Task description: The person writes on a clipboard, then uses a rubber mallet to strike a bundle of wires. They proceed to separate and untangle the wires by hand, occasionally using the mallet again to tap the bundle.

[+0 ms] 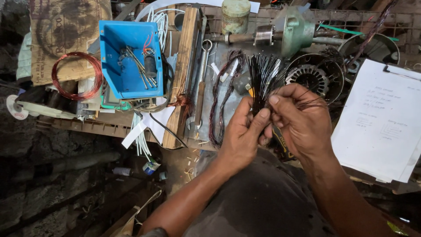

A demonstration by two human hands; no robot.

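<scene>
Both hands, left hand (242,134) and right hand (299,118), pinch a wire bundle (263,79) in closed grips above the bench (109,125).

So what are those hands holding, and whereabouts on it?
Both hands, left hand and right hand, pinch a bundle of thin dark wires at its lower end; the strands fan out above.

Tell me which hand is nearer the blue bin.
Left. The left hand grips the wire bundle right of the blue bin; the right hand lies farther right.
</scene>
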